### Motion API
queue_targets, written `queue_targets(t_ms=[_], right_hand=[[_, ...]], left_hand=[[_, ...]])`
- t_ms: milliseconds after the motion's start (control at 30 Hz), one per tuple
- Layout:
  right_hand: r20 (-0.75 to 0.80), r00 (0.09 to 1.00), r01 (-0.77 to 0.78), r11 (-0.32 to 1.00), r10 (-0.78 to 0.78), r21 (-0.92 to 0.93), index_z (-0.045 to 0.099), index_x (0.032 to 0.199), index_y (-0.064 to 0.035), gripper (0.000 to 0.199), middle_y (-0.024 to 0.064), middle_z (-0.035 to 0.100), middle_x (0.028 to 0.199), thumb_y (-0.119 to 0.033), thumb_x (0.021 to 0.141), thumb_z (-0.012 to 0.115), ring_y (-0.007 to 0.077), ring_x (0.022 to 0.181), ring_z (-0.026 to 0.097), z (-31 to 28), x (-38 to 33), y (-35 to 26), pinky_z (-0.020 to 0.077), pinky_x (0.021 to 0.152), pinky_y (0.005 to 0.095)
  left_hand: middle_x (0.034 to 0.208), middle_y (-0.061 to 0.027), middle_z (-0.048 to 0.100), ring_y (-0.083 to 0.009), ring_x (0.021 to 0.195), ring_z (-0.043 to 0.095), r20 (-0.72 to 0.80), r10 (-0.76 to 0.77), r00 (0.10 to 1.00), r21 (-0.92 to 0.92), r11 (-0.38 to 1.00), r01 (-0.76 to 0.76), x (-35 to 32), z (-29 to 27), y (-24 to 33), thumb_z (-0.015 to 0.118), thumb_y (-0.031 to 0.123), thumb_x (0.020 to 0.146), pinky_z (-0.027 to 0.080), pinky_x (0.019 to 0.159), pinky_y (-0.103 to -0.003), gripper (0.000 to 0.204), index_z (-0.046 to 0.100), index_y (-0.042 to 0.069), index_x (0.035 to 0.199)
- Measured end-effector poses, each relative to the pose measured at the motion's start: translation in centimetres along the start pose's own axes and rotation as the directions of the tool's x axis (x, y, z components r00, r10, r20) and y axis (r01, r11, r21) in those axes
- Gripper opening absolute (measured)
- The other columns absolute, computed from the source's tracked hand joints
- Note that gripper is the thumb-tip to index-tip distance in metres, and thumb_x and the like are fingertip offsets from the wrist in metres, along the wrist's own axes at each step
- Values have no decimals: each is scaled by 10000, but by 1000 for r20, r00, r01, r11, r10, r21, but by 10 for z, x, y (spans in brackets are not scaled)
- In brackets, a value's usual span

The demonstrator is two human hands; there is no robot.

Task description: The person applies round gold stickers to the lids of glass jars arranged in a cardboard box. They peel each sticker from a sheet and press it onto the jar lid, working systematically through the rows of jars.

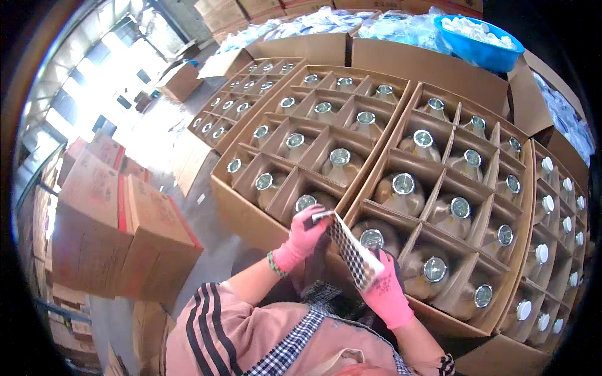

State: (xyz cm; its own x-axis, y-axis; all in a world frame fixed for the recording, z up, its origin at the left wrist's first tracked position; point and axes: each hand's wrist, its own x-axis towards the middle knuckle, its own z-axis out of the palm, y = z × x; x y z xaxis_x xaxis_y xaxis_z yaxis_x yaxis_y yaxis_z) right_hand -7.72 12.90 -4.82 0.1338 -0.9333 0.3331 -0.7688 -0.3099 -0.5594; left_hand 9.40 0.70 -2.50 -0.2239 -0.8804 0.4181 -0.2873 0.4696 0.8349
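Observation:
My left hand (301,241), in a pink glove, closes on the upper end of a white sheet with rows of dark round spots (354,250). Its lower end is in my right hand (385,296), also pink-gloved, with the fingers partly hidden. The sheet tilts above the near edge of two open cartons. Below it, large clear glass bottles with uncapped mouths stand upright in cardboard compartments. One bottle (372,239) is close beside the sheet, and another (305,202) is just beyond my left hand. What the dark spots are, I cannot make out.
On the right, a carton (530,250) holds bottles with white caps. A blue basin (480,53) full of white caps rests at the back, among boxes lined with bluish plastic (401,31). Closed cartons (94,219) are stacked to the left; another bottle carton (295,62) stands far left.

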Motion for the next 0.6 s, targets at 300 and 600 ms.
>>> queue_targets(t_ms=[300,600], right_hand=[[91,992,95,994,-90,-45,509,762,-25,194,159,506,854,-189,704,595,306,810,500,-19,3,-4,382,729,389],[105,994,4,1000,-2,-28,497,711,-19,227,144,494,848,-214,696,612,313,807,475,-31,9,-14,375,711,403]], left_hand=[[809,-15,594,-70,720,535,-14,-284,959,-311,913,266,3,23,-2,545,70,799,438,643,-213,136,587,-3,906],[797,-26,571,-79,749,504,-23,-162,987,-156,975,156,-2,15,-8,580,69,765,426,667,-240,148,587,0,895]])
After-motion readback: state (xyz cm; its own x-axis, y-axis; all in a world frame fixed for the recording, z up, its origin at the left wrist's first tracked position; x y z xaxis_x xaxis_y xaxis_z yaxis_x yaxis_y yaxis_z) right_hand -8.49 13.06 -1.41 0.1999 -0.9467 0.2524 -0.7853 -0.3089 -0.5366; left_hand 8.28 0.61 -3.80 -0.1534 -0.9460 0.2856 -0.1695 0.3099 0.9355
